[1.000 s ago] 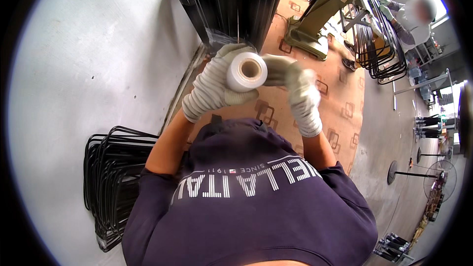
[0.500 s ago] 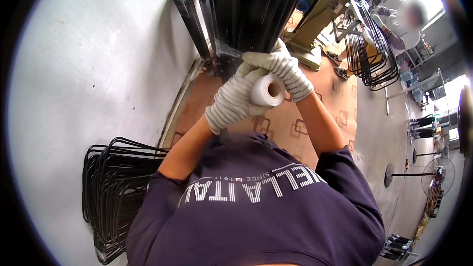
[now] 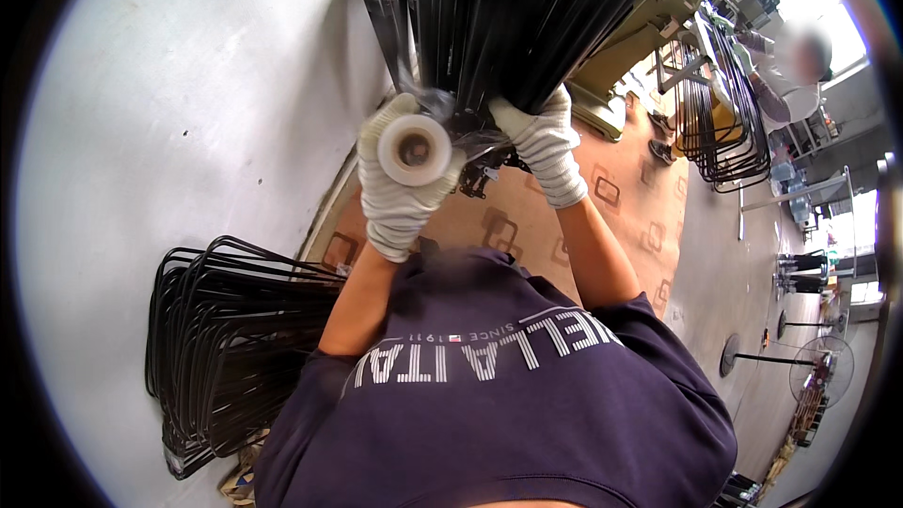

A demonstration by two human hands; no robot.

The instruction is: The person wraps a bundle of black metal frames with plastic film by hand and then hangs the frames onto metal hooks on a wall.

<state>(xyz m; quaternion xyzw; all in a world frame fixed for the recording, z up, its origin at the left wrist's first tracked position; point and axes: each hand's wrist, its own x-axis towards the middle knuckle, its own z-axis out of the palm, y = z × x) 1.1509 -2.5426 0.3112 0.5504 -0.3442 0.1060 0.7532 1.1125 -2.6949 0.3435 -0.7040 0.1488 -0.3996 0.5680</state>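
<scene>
My left hand (image 3: 395,202), in a striped white knit glove, is closed around a roll of clear stretch film (image 3: 438,152), its hollow core end facing up at me. Ahead of me stands a bundle of black metal tubes (image 3: 508,28). A thin strand of film (image 3: 482,142) runs from the roll across to the bundle's lower end, beside my right hand (image 3: 547,155). That hand, gloved alike, grips the bundle's right lower edge with the thumb in front; its other fingers are partly hidden behind the tubes.
Bent black tube frames (image 3: 235,348) lean against the white wall at my left. A green machine (image 3: 611,66) stands beyond the bundle. At the far right a person (image 3: 785,85) handles a rack of black frames (image 3: 729,122). A standing fan (image 3: 820,370) is farther right.
My hands were together at the bundle's base with the roll between them. Now they are apart: the left has moved left with the roll, the right stays by the bundle, film stretched between.
</scene>
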